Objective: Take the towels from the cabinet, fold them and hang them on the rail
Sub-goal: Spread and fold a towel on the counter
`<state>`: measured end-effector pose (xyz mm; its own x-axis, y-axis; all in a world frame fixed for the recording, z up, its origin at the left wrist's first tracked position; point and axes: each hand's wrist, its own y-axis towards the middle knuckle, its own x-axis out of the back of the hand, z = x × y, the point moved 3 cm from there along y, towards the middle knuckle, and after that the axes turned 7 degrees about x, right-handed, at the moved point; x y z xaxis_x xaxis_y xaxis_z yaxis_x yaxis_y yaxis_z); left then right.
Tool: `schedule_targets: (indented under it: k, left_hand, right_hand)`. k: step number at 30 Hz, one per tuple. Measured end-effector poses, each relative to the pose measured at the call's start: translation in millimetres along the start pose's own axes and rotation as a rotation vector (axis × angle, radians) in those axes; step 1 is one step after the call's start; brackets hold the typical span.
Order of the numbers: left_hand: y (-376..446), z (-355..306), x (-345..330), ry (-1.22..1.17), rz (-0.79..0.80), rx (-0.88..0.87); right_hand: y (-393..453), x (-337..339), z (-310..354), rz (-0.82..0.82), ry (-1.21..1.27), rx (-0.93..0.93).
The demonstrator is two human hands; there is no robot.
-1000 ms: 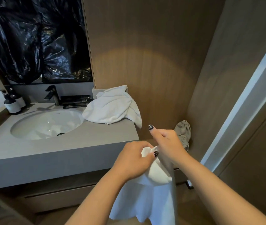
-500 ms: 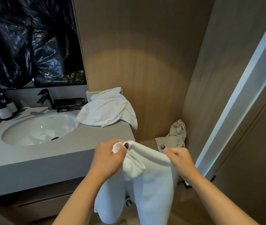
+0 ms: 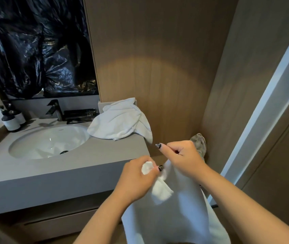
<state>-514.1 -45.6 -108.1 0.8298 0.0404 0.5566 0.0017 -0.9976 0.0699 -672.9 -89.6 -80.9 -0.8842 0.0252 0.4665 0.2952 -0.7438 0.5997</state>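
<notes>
White towel (image 3: 172,217) hangs just off the grey counter's (image 3: 52,173) right end, soft terry, limp folds. Your left hand (image 3: 136,180) pinches one bunched top corner; your right hand (image 3: 184,155) curls round the other, forefinger out. A second, crumpled towel (image 3: 120,120) lies on that counter beside the oval basin (image 3: 48,141).

White towel (image 3: 172,217) hanging from both hands near right, second white towel (image 3: 120,120) crumpled on the counter's far right corner
</notes>
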Motion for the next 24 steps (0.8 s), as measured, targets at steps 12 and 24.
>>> schedule_targets:
  k: [12, 24]
  left_hand:
    - [4.8, -22.6, -32.1, 0.161, 0.147, -0.089]
    - [16.2, -11.2, -14.5, 0.213, -0.143, -0.06]
  right_hand:
    - [-8.4, 25.2, -12.1, -0.025, -0.008, -0.042]
    - [-28.1, 42.7, -33.3, 0.237, -0.315, -0.056]
